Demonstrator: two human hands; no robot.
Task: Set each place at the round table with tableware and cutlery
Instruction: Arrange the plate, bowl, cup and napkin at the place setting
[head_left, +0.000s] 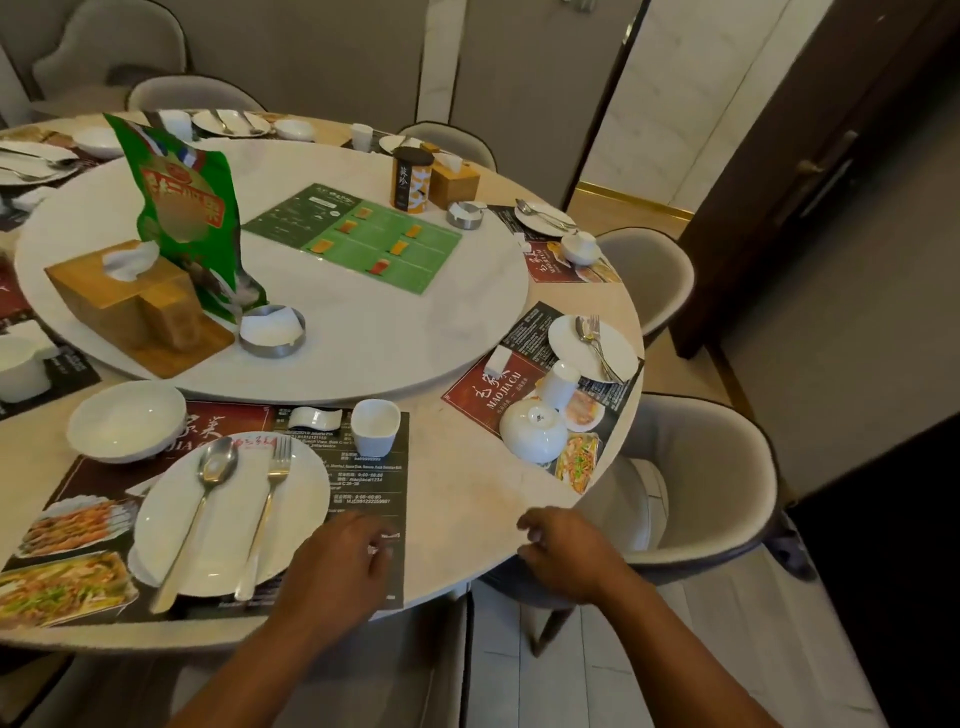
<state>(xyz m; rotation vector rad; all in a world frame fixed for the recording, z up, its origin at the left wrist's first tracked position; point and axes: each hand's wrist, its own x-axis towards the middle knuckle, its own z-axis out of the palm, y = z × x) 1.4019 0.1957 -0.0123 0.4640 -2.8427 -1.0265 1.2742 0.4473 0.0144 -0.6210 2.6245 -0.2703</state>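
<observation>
Probably squares placemat (358, 483) with relaxed, empty left hand (337, 564) at its near right corner; rests slack, empty right hand (566, 551) by surface (467, 493) edge.

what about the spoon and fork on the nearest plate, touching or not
Apart: the head view shows bare plate between spoon and fork all along.
</observation>
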